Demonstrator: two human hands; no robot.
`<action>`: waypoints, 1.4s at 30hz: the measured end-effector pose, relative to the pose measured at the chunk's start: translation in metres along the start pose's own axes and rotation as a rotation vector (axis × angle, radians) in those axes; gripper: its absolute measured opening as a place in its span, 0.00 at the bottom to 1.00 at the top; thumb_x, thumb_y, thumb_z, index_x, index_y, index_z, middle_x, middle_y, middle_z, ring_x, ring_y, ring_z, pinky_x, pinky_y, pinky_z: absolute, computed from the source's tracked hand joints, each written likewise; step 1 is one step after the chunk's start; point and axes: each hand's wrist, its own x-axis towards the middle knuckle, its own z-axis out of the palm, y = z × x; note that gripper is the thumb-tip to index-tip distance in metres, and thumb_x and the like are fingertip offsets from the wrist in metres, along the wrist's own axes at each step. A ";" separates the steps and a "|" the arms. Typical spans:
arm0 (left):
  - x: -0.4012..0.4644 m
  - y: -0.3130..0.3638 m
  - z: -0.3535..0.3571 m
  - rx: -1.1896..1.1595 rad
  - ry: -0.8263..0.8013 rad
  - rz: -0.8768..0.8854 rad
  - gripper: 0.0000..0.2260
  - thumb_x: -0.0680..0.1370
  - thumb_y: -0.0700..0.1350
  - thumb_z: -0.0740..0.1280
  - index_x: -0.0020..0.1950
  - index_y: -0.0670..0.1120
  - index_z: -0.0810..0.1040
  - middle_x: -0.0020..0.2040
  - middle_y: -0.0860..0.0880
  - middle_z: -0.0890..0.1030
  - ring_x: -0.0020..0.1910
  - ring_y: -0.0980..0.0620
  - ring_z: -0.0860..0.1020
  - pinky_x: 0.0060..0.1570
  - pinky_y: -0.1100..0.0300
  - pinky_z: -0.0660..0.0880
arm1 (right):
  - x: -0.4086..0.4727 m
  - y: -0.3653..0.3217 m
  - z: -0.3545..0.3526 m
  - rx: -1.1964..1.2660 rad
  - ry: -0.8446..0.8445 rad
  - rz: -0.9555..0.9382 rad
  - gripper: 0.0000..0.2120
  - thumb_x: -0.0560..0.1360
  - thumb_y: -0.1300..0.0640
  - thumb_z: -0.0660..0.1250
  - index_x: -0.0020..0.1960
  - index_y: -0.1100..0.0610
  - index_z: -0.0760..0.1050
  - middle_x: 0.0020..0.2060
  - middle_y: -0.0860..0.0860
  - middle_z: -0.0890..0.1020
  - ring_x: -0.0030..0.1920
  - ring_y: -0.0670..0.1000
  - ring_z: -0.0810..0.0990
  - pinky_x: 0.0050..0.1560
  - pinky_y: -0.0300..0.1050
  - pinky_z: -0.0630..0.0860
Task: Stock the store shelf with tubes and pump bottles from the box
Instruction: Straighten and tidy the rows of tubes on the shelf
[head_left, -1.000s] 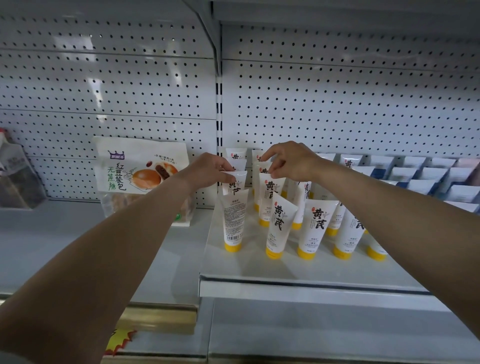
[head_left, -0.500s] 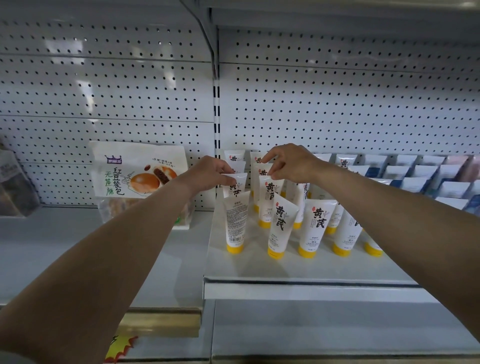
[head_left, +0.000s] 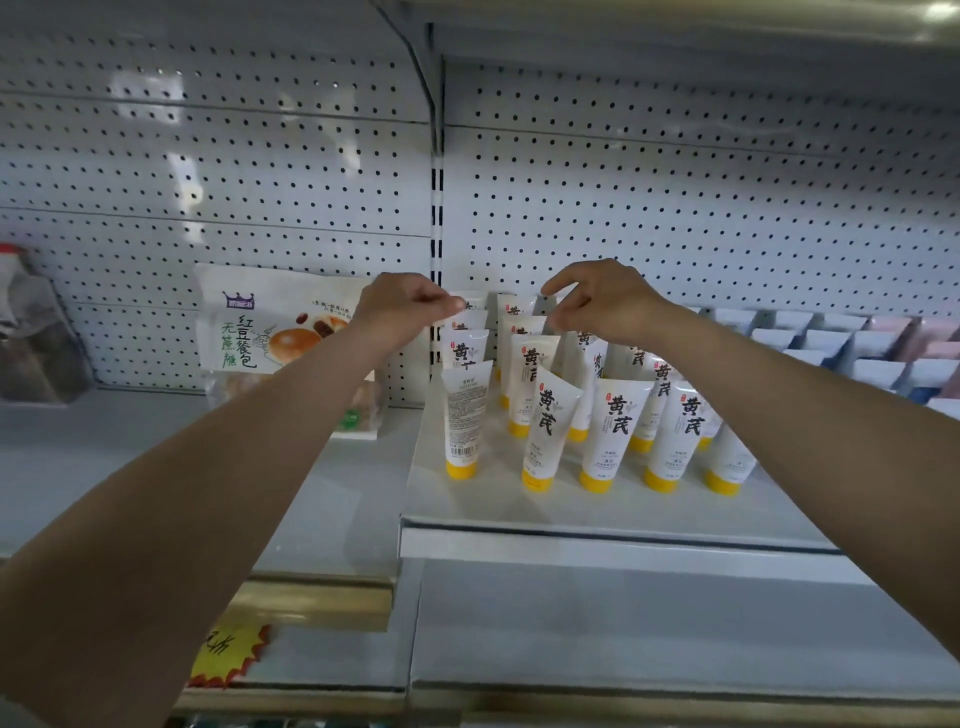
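Pretty standard shelf-stocking view here. Both arms reaching in from the bottom corners toward the middle of the frame.

Left hand (head_left: 402, 306) up at centre frame, fingers curled in, thumb and fingertips pinching at the top edge of the rearmost tube (head_left: 471, 303) in the left column. Looks like an actual grip on the crimp, though partly hidden by the knuckles.

Right hand (head_left: 605, 301) just right of that, hovering over the back tubes, fingers loosely bent and spread, index poking out to the left. Not holding anything as far as can be seen, fingertips just above a rear tube (head_left: 514, 307) in the next column.

Tubes (head_left: 615, 431) all standing cap-down on the white shelf (head_left: 597, 512), centre to right of frame, white bodies with yellow caps and big black characters. Front-left tube (head_left: 464, 421) turned backwards, barcode and small print facing out. Next tube over (head_left: 548, 431) leaning a bit to the left.

Left of centre, a bread snack bag (head_left: 270, 332) propped against the pegboard back wall (head_left: 675, 197). Far right, rows of pale boxes (head_left: 878, 358), blurry. Bottom left, a yellow starburst price tag (head_left: 228, 654).
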 end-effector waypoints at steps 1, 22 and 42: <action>-0.004 0.005 -0.002 0.008 -0.001 -0.005 0.14 0.71 0.57 0.75 0.51 0.50 0.84 0.50 0.55 0.84 0.51 0.58 0.79 0.49 0.61 0.74 | -0.002 -0.001 -0.002 0.001 -0.007 -0.009 0.17 0.73 0.60 0.74 0.60 0.51 0.79 0.45 0.48 0.86 0.50 0.47 0.84 0.50 0.46 0.80; -0.057 0.045 0.031 0.406 -0.116 -0.206 0.10 0.74 0.48 0.72 0.50 0.43 0.81 0.51 0.45 0.84 0.54 0.45 0.81 0.55 0.54 0.76 | -0.039 0.012 0.019 -0.103 -0.130 -0.048 0.20 0.71 0.56 0.77 0.60 0.45 0.77 0.44 0.44 0.85 0.44 0.45 0.82 0.34 0.37 0.71; -0.062 -0.002 0.015 -0.124 -0.187 -0.330 0.14 0.75 0.55 0.72 0.58 0.50 0.81 0.49 0.52 0.80 0.45 0.52 0.74 0.42 0.57 0.69 | -0.042 0.015 0.025 -0.078 -0.106 -0.062 0.18 0.73 0.59 0.75 0.61 0.48 0.78 0.46 0.47 0.85 0.49 0.47 0.81 0.32 0.35 0.68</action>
